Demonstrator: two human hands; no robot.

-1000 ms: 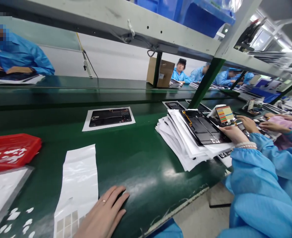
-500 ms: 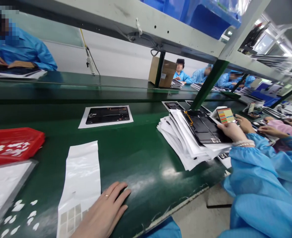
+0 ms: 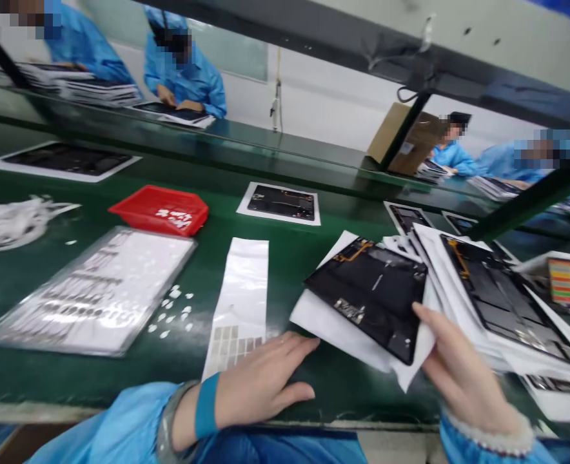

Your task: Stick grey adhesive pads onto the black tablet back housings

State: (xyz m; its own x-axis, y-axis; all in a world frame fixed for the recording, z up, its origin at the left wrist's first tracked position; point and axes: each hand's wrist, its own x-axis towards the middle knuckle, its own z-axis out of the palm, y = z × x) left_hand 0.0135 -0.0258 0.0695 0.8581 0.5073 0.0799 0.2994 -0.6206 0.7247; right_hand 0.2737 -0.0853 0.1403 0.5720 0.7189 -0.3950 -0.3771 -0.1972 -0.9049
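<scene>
My right hand [image 3: 459, 377] grips the near corner of a black panel [image 3: 369, 293] lying on a white sheet [image 3: 326, 322], thumb on top, and holds it tilted just above the green belt [image 3: 285, 258]. My left hand [image 3: 260, 380] lies flat on the belt with fingers stretched out, empty, its fingertips by the sheet's near edge. It rests against the lower end of a long white strip [image 3: 241, 290] with small grey squares. To the right is a stack of white sheets with another black panel [image 3: 502, 303] on top.
A red tray [image 3: 162, 209] and a clear plastic sheet [image 3: 96, 290] with white bits lie to the left. More black panels on paper [image 3: 281, 203] lie further along the belt. People in blue coats work across the line. A shelf frame runs overhead.
My right hand has pulled one black panel with its sheet off the stack toward me. The view has swung left and down. My left hand has stayed flat on the belt.
</scene>
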